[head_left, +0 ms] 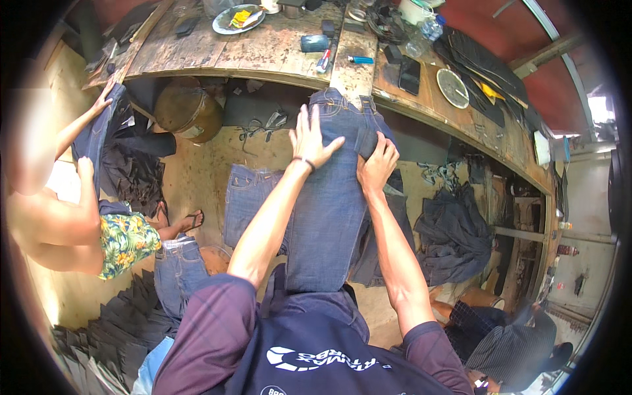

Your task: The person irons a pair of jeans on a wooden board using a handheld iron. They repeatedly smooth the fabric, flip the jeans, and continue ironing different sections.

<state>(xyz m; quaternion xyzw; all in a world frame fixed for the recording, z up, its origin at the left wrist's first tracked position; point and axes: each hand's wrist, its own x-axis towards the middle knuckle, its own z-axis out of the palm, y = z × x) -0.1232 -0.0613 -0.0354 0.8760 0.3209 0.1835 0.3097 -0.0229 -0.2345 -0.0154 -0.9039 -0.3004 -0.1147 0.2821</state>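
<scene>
The jeans (322, 230) in the middle are matt blue denim, the weave faintly ribbed and the seams raised. Behind them runs a bench (270, 58) of bare wood, rough, scuffed and blotched with dark stains. On its far left, a plate (218, 26) looks smooth with a faint shine; I can't tell from here whether it's metal or plastic. Over to the right, the phone (409, 76) has a glossy, dark face, and the bottle (432, 27) is clear, shiny plastic. The heap (455, 230) at right is dull, crumpled cloth; the near-left pile (115, 329) is matt dark cloth in ragged layers.
</scene>
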